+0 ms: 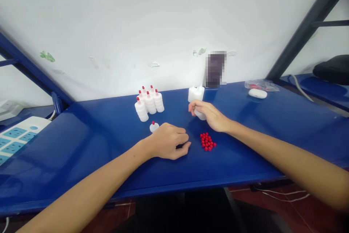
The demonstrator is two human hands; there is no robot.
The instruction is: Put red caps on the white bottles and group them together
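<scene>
My left hand (172,143) rests near the middle of the blue table, its fingers curled; whatever may be inside them is hidden. Just beyond its wrist is a round white piece with a red tip (154,127), partly covered by that hand. My right hand (208,113) is wrapped round a white plastic bottle (201,115), which shows only in part below the fingers. Small red caps (207,142) lie in a loose heap between the hands, nearer the table's front. Behind my right hand stand white bottles (196,93) without red caps.
Several white bottles with red-tipped nozzles (149,103) stand grouped at the back left. A white oval case (257,93) and a clear bag with red pieces (261,85) lie at the back right. A power strip (20,138) is at the left edge, by the metal frame.
</scene>
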